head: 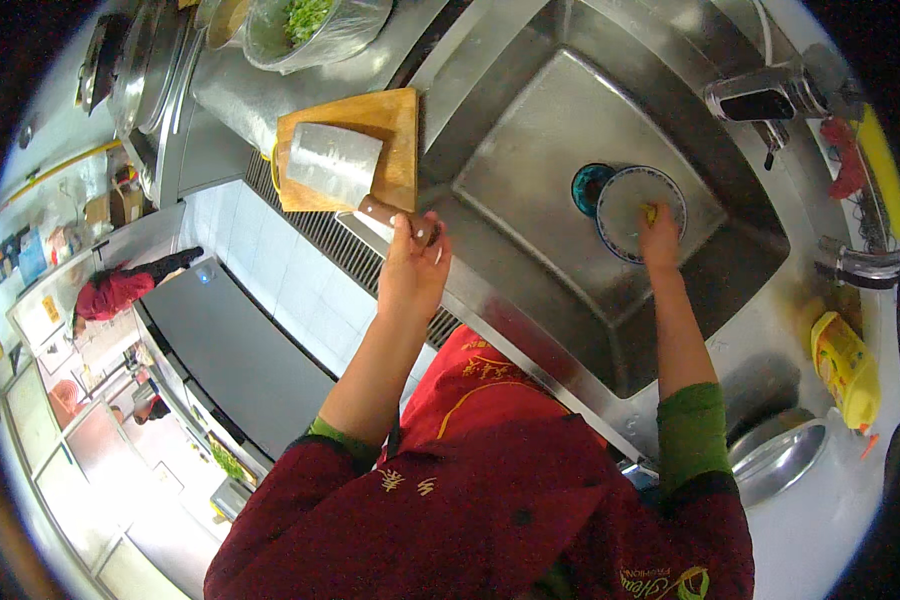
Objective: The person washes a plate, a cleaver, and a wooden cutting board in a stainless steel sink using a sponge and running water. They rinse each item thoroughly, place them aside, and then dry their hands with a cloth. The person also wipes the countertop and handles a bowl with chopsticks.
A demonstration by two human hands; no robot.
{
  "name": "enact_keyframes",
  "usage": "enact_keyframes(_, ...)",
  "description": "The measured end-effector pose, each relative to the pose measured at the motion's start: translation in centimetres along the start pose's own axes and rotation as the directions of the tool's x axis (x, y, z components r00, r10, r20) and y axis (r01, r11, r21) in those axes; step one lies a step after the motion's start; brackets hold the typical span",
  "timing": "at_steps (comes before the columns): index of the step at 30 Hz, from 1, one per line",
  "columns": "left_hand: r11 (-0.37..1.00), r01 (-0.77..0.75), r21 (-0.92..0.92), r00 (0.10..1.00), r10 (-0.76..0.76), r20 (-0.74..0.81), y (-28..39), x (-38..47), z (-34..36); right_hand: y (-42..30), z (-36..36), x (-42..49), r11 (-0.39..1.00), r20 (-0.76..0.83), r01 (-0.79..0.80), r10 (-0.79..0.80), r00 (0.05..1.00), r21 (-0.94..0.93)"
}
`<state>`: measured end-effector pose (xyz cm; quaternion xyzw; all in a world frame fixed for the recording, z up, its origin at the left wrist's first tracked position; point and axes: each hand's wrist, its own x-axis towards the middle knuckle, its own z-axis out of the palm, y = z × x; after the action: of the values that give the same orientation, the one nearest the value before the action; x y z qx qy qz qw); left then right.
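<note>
A Chinese cleaver (pixel 333 160) with a brown wooden handle is in my left hand (pixel 415 266), its broad blade over a wooden cutting board (pixel 400 120) beside the sink. Inside the stainless steel sink (pixel 547 120), my right hand (pixel 658 240) is over a round, pale dish (pixel 630 202) with a dark patterned rim. Something small and yellow-green (pixel 649 213) shows at the fingertips of that hand, which is slightly blurred. A teal round object (pixel 591 189), perhaps a bowl or cup, lies partly under the dish's left edge.
A faucet (pixel 757 97) reaches over the sink's right rim. A yellow plastic bottle or pouch (pixel 844 367) and a metal bowl (pixel 780 457) stand on the right counter. Plastic-covered chopped greens (pixel 307 21) sit at the top left. Two people are in the background at left, one in red (pixel 116 292).
</note>
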<state>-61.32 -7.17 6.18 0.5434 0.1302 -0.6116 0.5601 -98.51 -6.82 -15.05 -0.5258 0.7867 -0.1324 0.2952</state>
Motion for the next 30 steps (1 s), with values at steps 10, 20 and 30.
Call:
enact_keyframes(10,0.943,-0.015,0.333,0.954,-0.086,0.286,1.8,-8.8,-3.5,-1.6,-0.6,-0.1,0.945,-0.013,0.162,-0.172,0.985,-0.286)
enact_keyframes(20,0.640,-0.051,0.767,0.886,-0.325,0.330,-2.7,-6.1,0.7,0.0,1.0,0.7,0.842,0.216,0.292,-0.214,0.953,-0.453)
enact_keyframes(30,0.405,0.063,0.912,0.864,-0.480,0.153,-11.9,1.3,6.0,-6.5,-5.6,-7.0,0.681,-0.114,0.180,-0.142,0.983,0.710)
